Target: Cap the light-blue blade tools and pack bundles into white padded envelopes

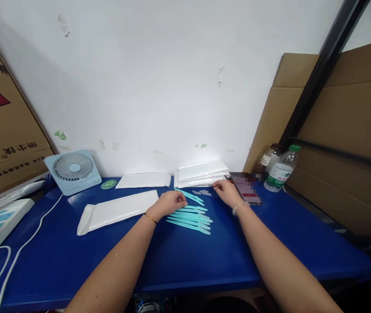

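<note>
Bare forearms (117, 265) come in nearest the camera, crossing the front of a blue table (188, 265) from either side, which leaves the middle of the work in plain sight between them. At their meeting place lies a loose row of turquoise sticks (188, 225), narrow ends mostly to the left and a couple set a little apart at the top; they are probably spread out so that each can be told from the next. The left hand (169, 204) is over the left ends of the upper sticks, fingers curled and bunched towards the thumb; I cannot tell whether they pinch one. The right hand (226, 191) is bent by the front corner of a stack of white envelopes (201, 171), its fingers curled down, and whether anything is between the tips cannot be told. Small clear pieces (201, 192) lie between the two hands, within easy reach of both. One long envelope (117, 211) slants just beside the left wrist, perhaps kept there to be handy, and another (143, 180) lies flat near the wall. A phone (247, 191), a green-capped bottle (279, 174) and a fan (74, 170) stand or lie off to the sides, seemingly out of the hands' way.
</note>
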Motion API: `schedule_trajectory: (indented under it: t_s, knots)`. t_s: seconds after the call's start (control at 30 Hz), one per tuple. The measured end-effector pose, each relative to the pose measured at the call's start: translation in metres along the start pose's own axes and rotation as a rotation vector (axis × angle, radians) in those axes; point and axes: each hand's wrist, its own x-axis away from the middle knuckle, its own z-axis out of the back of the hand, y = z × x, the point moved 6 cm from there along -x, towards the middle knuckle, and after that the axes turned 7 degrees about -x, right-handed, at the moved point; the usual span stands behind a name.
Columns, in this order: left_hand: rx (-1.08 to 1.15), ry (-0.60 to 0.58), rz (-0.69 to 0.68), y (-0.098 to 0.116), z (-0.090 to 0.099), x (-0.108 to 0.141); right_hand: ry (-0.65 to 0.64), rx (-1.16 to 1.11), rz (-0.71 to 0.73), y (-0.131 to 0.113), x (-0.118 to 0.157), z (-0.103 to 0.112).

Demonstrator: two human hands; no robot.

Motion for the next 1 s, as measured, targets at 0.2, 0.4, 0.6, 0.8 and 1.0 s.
schedule_trajectory:
  t_s: [0.2, 0.4, 0.6, 0.8, 1.0]
  knots:
    - [-0.143, 0.058, -0.05, 0.002, 0.005, 0.0, -0.187, 0.173, 0.062, -0.012, 0.004, -0.027]
    - [-0.172, 0.04, -0.018, 0.004, 0.004, 0.001, -0.177, 0.107, 0.041, -0.019, 0.005, -0.029]
    - [-0.131, 0.176, 0.096, -0.014, 0.018, -0.003, -0.206, -0.422, -0.056, -0.02, 0.006, -0.015]
    - [-0.056, 0.201, 0.101, -0.023, 0.021, -0.006, -0.181, -0.525, -0.041, -0.024, 0.003, -0.012]
    - [-0.024, 0.195, 0.096, -0.02, 0.02, -0.005, -0.227, -0.525, -0.041, -0.03, 0.007, -0.022]
